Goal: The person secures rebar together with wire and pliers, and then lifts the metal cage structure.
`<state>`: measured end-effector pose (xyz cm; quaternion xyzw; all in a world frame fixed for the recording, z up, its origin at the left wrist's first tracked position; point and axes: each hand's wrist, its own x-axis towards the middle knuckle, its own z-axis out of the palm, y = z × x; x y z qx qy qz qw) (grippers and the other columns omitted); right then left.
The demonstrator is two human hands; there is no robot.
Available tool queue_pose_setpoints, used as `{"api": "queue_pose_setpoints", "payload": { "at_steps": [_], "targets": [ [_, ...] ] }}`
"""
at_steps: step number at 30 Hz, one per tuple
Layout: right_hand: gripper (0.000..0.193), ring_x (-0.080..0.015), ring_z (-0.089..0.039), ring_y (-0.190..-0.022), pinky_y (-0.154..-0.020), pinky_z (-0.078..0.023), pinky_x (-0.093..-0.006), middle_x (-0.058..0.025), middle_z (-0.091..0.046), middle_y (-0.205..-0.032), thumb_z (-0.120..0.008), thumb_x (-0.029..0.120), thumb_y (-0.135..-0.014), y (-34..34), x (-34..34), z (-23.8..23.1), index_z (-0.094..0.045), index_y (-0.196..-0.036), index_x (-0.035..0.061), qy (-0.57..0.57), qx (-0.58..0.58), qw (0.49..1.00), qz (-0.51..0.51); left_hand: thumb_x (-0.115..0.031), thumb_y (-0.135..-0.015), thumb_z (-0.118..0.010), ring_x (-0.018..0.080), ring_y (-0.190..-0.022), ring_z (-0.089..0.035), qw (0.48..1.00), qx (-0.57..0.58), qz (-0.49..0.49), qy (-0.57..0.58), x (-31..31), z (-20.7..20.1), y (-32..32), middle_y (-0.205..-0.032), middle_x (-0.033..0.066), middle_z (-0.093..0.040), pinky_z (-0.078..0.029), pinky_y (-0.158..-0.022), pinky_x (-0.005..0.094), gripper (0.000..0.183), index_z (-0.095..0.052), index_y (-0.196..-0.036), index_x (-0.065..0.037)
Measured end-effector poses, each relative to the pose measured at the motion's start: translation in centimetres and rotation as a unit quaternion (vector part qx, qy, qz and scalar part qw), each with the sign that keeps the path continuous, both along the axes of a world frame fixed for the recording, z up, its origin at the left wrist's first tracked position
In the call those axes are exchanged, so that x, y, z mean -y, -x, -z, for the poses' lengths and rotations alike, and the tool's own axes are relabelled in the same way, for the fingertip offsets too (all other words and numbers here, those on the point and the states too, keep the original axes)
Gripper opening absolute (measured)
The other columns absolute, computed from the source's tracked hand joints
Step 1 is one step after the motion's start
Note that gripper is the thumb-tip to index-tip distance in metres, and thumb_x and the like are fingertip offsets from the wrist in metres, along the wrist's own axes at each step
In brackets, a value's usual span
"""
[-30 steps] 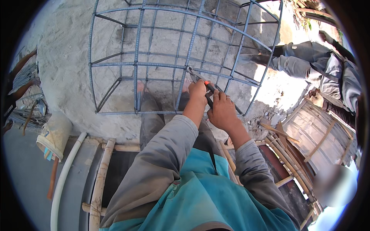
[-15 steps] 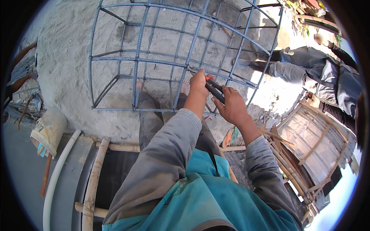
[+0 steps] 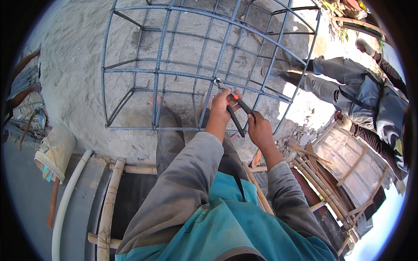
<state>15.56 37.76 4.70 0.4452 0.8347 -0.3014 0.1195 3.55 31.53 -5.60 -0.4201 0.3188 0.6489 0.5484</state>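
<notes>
Left hand (image 3: 223, 105) and right hand (image 3: 257, 129) each gripped a handle of the pliers (image 3: 233, 108); nose pointed up-left at a bar crossing on the steel cage (image 3: 216, 81), left hand nearer.

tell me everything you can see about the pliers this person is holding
The pliers are a dark metal pincer-type tool with two long, thin black handles, one showing an orange-red patch near the top. The handles are spread apart in a narrow V. Its small head points up and left, meeting a crossing of blue-grey bars on the rebar cage. The left hand grips near the head; the right hand holds the lower handle ends. Whether wire sits in the head is too small to tell.
</notes>
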Motion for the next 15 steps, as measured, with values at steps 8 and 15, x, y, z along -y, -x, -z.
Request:
{"api": "queue_pose_setpoints", "payload": {
  "at_steps": [8, 15],
  "targets": [
    [0.027, -0.0415, -0.058, -0.064, -0.061, -0.044, -0.0459, -0.0253, -0.056, -0.070, -0.053, 0.023, -0.094, 0.5, 5.9, 0.5, -0.055, -0.095, -0.0043, 0.179, -0.057, 0.976, 0.114, -0.022, -0.090, -0.055, 0.0193, -0.063, -0.065, 0.947, -0.179, 0.248, 0.094, 2.3, 0.0, 1.6, -0.079, 0.0089, -0.065, -0.054, -0.052, 0.0346, 0.018, -0.058, -0.093, -0.004],
    [0.025, -0.0203, -0.061, -0.072, -0.065, -0.048, -0.0346, -0.0106, -0.062, -0.081, -0.057, 0.022, -0.094, -3.7, 5.9, -1.6, -0.056, -0.101, -0.0023, 0.379, -0.076, 0.870, 0.305, -0.013, -0.091, -0.042, 0.0185, -0.053, -0.064, 0.826, -0.336, 0.430, 0.139, 5.7, 1.2, 2.8, -0.077, 0.0163, -0.067, -0.053, -0.047, 0.0303, 0.028, -0.065, -0.090, 0.003]
  ]
}}
